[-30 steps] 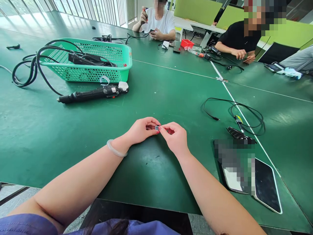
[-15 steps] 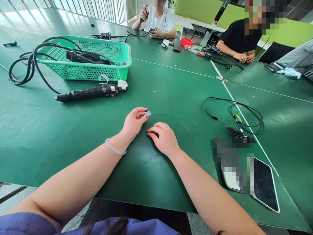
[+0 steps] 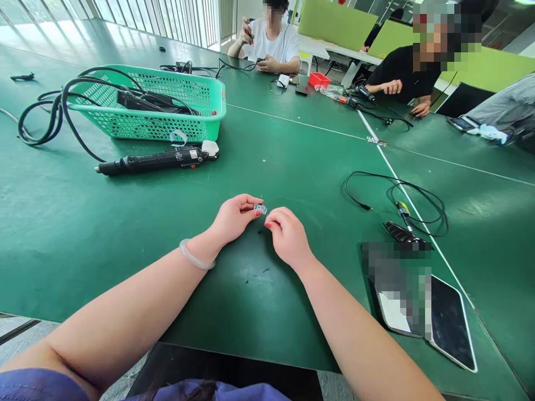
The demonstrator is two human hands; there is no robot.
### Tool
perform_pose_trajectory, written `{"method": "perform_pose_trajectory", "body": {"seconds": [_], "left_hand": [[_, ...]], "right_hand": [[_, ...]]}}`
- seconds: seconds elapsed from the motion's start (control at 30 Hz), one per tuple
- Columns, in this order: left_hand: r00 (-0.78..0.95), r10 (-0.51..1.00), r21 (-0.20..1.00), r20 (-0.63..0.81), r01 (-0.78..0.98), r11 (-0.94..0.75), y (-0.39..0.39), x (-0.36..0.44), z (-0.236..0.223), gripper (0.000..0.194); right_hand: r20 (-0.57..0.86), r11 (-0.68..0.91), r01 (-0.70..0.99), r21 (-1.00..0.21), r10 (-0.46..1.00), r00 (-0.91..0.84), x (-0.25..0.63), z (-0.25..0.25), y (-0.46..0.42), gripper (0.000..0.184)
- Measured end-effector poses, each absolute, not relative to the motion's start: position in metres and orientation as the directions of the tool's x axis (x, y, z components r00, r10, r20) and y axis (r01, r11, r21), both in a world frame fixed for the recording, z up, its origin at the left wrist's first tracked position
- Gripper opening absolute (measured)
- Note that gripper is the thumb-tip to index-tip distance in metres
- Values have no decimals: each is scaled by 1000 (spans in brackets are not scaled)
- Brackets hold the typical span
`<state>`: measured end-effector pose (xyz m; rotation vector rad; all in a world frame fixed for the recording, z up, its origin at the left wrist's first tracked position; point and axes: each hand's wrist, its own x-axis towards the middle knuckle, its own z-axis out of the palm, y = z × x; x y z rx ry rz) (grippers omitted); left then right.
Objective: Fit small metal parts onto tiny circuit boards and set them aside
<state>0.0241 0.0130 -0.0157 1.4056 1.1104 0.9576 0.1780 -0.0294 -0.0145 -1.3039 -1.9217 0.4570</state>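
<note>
A small, light, dark-patterned pc. (image 3: 261, 209) is pinched betw. thumb & fingers of the L hand (image 3: 237, 219) over the table (image 3: 234, 317), long axis approx. L–R, free end pointed twd. the nearby R hand (image 3: 288, 236), whose fingertips are curled in; grip can't be told.

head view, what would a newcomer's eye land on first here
Likely the mint-green basket at the upper left, with a long black tool lying just in front of it. Then, near the middle of the picture, the left hand pinching a small pale piece, with the right hand close beside it.
</note>
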Motion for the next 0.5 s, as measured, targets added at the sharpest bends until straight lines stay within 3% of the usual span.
{"method": "perform_pose_trajectory", "body": {"seconds": [0.13, 0.5], "left_hand": [[353, 935, 979, -5, 193, -67, 9, 23, -12, 22], [461, 887, 972, 37, 189, -139, 4, 23, -6, 17]], "right_hand": [[427, 405, 516, -754, 901, -83, 190, -10, -27, 18], [476, 492, 529, -692, 861, -178, 193, -10, -28, 19]]}}
